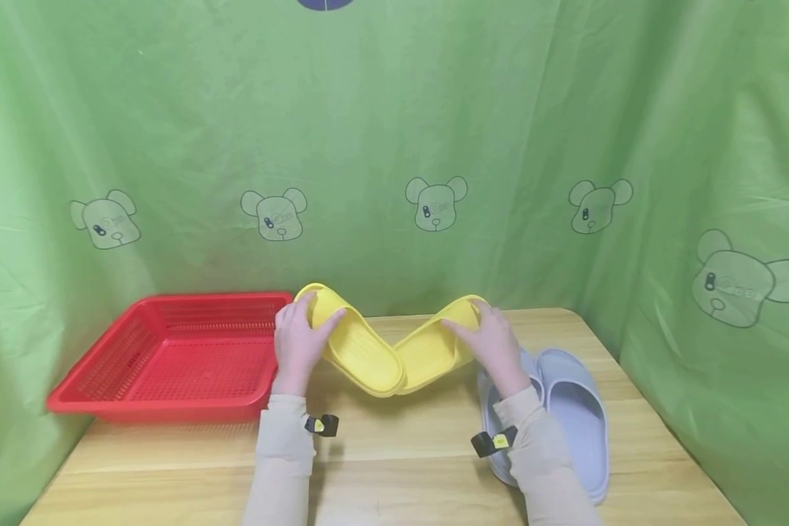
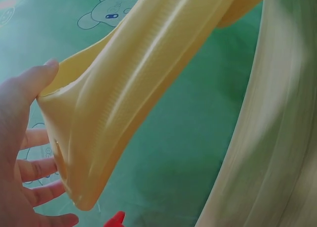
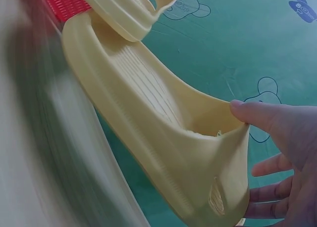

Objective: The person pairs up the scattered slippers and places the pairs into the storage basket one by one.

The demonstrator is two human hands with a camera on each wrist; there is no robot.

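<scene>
Two yellow slippers are held up over the wooden table, their heel ends meeting in the middle and forming a V in the head view. My left hand (image 1: 294,340) grips the left yellow slipper (image 1: 368,359) by its strap, thumb at the strap's edge and fingers on the outer side. The strap of the right yellow slipper (image 1: 427,359) is pinched by my right hand (image 1: 494,347). In the right wrist view the right thumb (image 3: 257,113) lies over the strap opening. Below my right forearm, a pair of grey-blue slippers (image 1: 575,420) rests side by side, partly hidden by it.
To the left on the wooden table (image 1: 381,482) stands a red plastic basket (image 1: 171,410) with perforated sides, close to my left hand. A green curtain (image 1: 368,146) printed with bear heads hangs behind the table and along both sides.
</scene>
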